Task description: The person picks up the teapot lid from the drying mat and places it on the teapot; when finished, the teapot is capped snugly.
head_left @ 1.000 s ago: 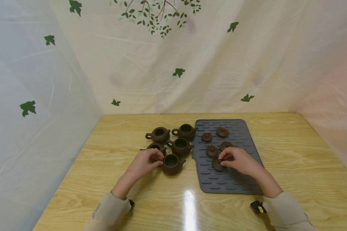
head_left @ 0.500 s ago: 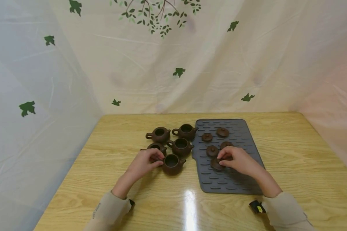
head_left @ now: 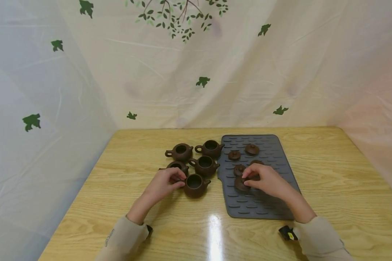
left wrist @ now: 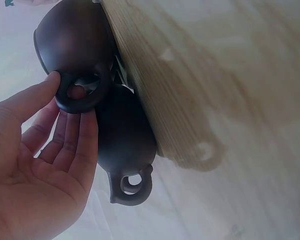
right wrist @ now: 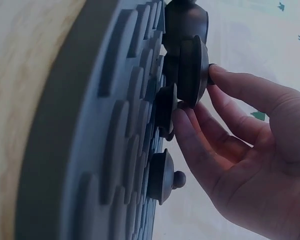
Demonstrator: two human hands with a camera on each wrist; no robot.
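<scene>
My left hand (head_left: 164, 185) pinches the handle (left wrist: 81, 106) of the nearest dark brown teapot (head_left: 196, 191), which is lidless and points its spout right. In the left wrist view the thumb presses one side of the handle, with fingers behind it. Over the mat, my right hand (head_left: 268, 181) holds a round brown lid (right wrist: 191, 72) by its knob between thumb and fingers. That lid hangs just above the grey ribbed mat (head_left: 248, 208), its underside raised off the surface. Other small lids, such as the knobbed lid (head_left: 239, 169), lie close behind it.
Several more open teapots, including this middle teapot (head_left: 205, 165), stand close together behind the left hand. Further lids, such as the far lid (head_left: 252, 149), lie on the mat. Curtains (head_left: 170, 98) enclose the wooden table (head_left: 134, 145) at the back and sides.
The right hand has slid slightly left over the mat, carrying the lid with it toward the teapots. The left hand stays on the teapot handle.
</scene>
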